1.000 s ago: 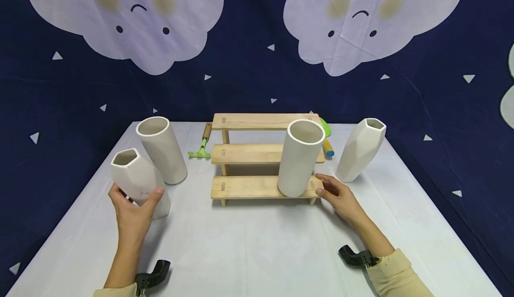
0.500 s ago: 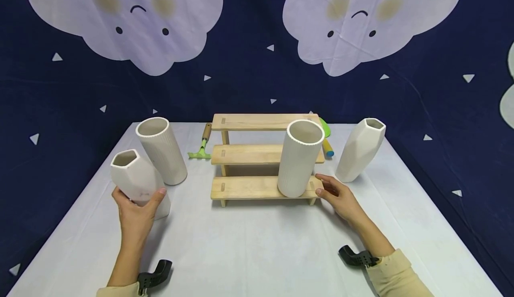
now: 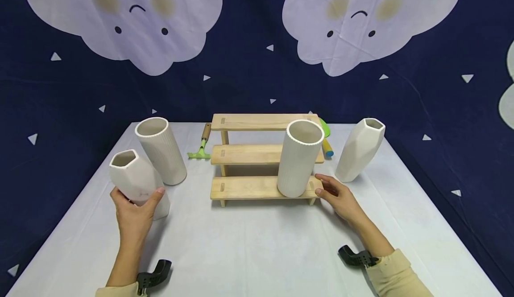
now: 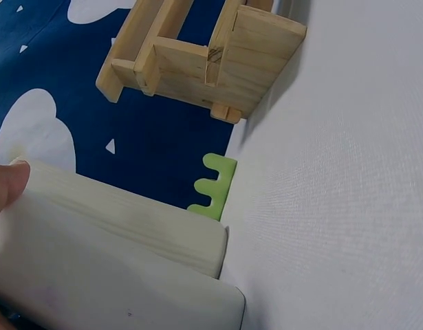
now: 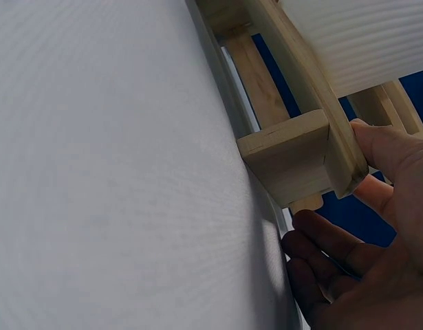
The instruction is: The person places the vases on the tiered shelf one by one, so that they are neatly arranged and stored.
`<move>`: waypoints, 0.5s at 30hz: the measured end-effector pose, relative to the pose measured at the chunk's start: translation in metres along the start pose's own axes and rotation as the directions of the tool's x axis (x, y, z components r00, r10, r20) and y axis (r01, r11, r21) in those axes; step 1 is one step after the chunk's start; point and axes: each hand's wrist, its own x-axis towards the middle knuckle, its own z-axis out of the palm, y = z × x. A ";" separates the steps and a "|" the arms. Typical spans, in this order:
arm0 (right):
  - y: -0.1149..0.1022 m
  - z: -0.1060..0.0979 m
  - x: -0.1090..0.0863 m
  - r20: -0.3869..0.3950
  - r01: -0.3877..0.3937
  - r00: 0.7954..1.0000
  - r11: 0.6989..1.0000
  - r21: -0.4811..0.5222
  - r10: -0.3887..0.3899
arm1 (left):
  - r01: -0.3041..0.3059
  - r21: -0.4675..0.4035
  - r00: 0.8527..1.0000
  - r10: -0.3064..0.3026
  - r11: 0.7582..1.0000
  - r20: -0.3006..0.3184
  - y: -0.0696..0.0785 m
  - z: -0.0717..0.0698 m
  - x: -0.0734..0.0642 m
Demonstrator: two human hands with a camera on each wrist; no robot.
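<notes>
On the left of the head view, my left hand (image 3: 134, 214) grips the lower part of a white faceted vase (image 3: 138, 176), thumb on its right side. This vase's base is on the white table. Just behind it stands a white ribbed cylindrical vase (image 3: 162, 152). A three-step wooden shelf (image 3: 245, 187) occupies the middle. My right hand (image 3: 339, 199) holds the right end of its lowest step between thumb and index finger; the other fingers are curled below in the right wrist view. Another ribbed cylindrical vase (image 3: 299, 163) stands on that step, near my right fingers.
A second faceted white vase (image 3: 359, 152) stands at the right. A green hand rake (image 3: 201, 147) with a wooden handle lies left of the shelf. Partly hidden behind the shelf's right side is a tool with a yellow-and-blue handle (image 3: 327, 147). A dark blue cloth (image 3: 249, 87) hangs behind the table.
</notes>
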 end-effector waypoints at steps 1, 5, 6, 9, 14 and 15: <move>0.000 0.000 0.000 0.000 0.001 1.000 1.000 0.001 -0.001 | 0.003 -0.003 1.000 -0.003 1.000 -0.001 0.000 0.000 0.000; 0.000 0.001 0.000 0.003 0.002 1.000 1.000 0.006 -0.002 | 0.019 -0.010 1.000 -0.019 1.000 -0.001 0.001 -0.001 0.001; 0.000 0.001 0.000 0.003 0.002 1.000 1.000 0.004 -0.002 | 0.022 -0.012 1.000 -0.022 1.000 -0.001 0.001 -0.001 0.001; -0.001 0.001 0.000 0.003 0.002 1.000 1.000 0.000 -0.002 | 0.029 -0.027 1.000 -0.029 0.999 -0.006 0.002 -0.002 0.001; 0.000 0.000 0.001 -0.004 0.003 1.000 1.000 -0.004 -0.003 | 0.013 -0.078 1.000 -0.013 0.997 -0.002 0.007 -0.001 -0.001; 0.000 0.000 0.001 -0.006 0.002 1.000 1.000 -0.004 -0.002 | 0.006 -0.090 1.000 -0.006 0.996 0.001 0.010 -0.001 -0.003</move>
